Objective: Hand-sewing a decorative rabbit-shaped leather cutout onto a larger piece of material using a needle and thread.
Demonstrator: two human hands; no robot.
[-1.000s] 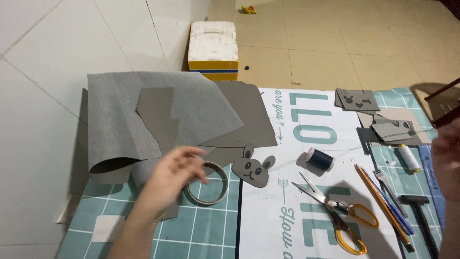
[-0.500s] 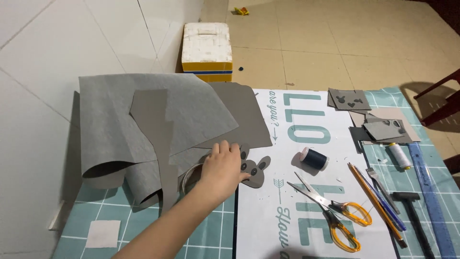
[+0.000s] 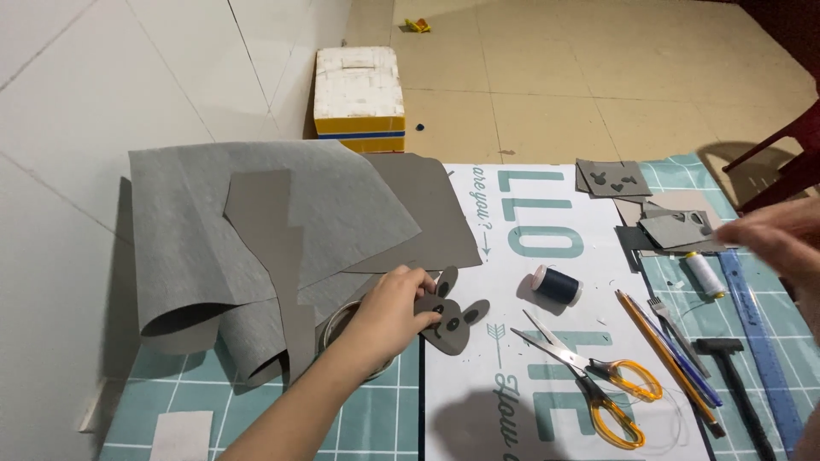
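Observation:
My left hand (image 3: 391, 307) rests over a roll of tape (image 3: 335, 323) and pinches the edge of a grey felt animal face (image 3: 453, 321) with two ears and dark eyes. That felt face lies on a white printed sheet (image 3: 547, 248). My right hand (image 3: 781, 239) hovers blurred at the right edge, above a pile of grey felt scraps (image 3: 675, 226) and a white thread spool (image 3: 705, 273); it seems to hold nothing. A dark blue thread spool (image 3: 555, 285) and orange-handled scissors (image 3: 598, 376) lie between the two hands.
Large grey felt sheets (image 3: 256, 222) curl at the left over a teal cutting mat (image 3: 256, 410). Pencils (image 3: 666, 350), a blue ruler (image 3: 760, 341) and a black-handled tool (image 3: 735, 376) lie at the right. A white and yellow box (image 3: 359, 98) stands on the tiled floor beyond.
My left hand moved right from the tape roll to the felt face and took hold of its edge. My right hand came back into view at the right edge.

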